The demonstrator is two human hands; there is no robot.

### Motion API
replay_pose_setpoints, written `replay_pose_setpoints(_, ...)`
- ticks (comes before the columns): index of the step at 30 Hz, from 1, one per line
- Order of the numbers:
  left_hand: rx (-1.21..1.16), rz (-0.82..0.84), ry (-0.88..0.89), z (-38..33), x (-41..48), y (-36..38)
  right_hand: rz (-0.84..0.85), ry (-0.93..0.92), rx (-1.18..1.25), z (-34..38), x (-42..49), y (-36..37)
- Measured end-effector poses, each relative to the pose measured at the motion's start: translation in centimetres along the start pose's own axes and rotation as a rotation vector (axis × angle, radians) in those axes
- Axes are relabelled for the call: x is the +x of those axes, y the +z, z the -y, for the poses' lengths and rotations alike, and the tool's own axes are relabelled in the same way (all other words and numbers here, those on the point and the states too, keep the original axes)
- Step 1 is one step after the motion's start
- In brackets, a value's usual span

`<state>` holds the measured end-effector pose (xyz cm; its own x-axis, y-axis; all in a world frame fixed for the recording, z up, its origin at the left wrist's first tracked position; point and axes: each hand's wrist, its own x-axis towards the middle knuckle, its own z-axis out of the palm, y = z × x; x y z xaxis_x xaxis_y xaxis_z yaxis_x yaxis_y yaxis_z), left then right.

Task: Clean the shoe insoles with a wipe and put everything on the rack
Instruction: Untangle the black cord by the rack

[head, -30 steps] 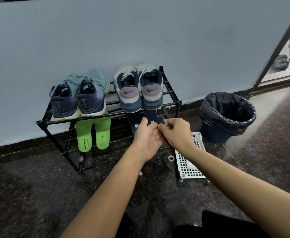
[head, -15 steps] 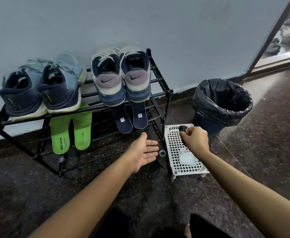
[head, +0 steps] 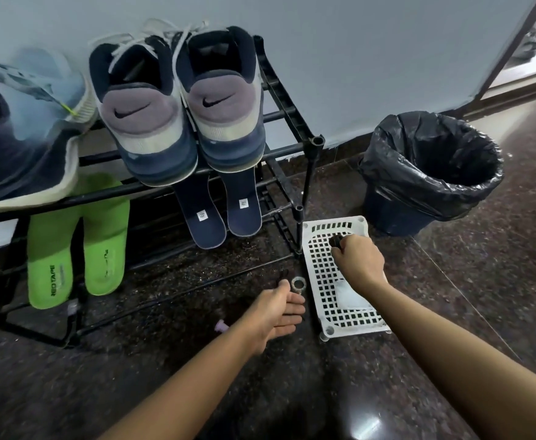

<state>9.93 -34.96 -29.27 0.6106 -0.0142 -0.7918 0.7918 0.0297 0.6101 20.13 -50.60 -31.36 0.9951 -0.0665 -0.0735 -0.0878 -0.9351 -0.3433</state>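
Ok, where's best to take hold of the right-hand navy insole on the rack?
Pinch the right navy insole at its rounded heel end, coming from the front. The heel points toward you, uncovered, while the toe runs back under the shoe above. The left hand is free.

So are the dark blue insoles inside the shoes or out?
Out. Both dark blue insoles lie on the rack's lower bars, sticking out beneath the shoes on the top shelf.

Both forearms reaching forward, left hand (head: pixel 281 312) loose with fingers straight, right hand (head: pixel 360 262) gripping a small dark object (head: pixel 336 241)
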Motion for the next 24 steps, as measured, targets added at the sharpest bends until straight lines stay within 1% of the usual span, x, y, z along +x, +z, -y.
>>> replay_pose_setpoints(6, 0.026, -0.008, -0.006, 1.1, 3.1, 0.0, 0.032, -0.001, -0.093, -0.1, 3.2, 4.0)
replay_pose_setpoints(14, -0.017, -0.030, 0.008, 1.6, 6.0, 0.0, 0.078, 0.000, -0.199, 0.1, 5.5, 8.0)
replay_pose_setpoints(20, -0.071, 0.000, -0.013, 1.5, 6.6, 1.1, 0.133, 0.019, -0.156, 0.1, 5.4, 10.1)
replay_pose_setpoints(24, -0.076, 0.003, -0.018, 1.5, 6.7, 1.4, 0.134, 0.033, -0.034, -0.5, 5.6, 10.8)
